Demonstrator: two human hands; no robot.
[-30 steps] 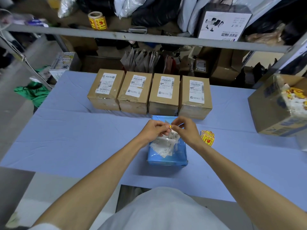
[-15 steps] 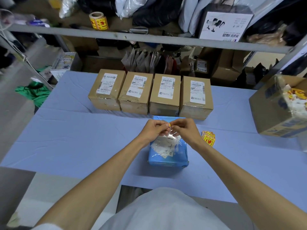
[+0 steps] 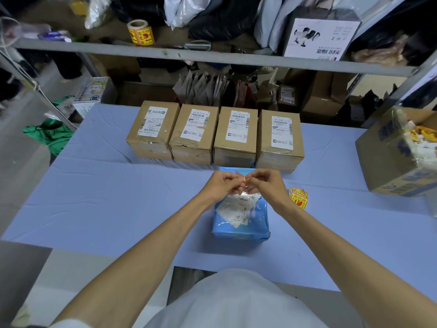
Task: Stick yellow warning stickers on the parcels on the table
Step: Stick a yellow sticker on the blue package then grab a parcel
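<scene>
We pinched one small yellow sticker (image 3: 244, 179) between our left hand (image 3: 223, 185) and right hand (image 3: 264, 185) — both squeezed on it, likely to peel its backing. We held it right above the blue parcel (image 3: 241, 216), so it could go straight down. Four brown boxes (image 3: 215, 136) waited behind — spare stickers (image 3: 298, 197) lay beside.
</scene>
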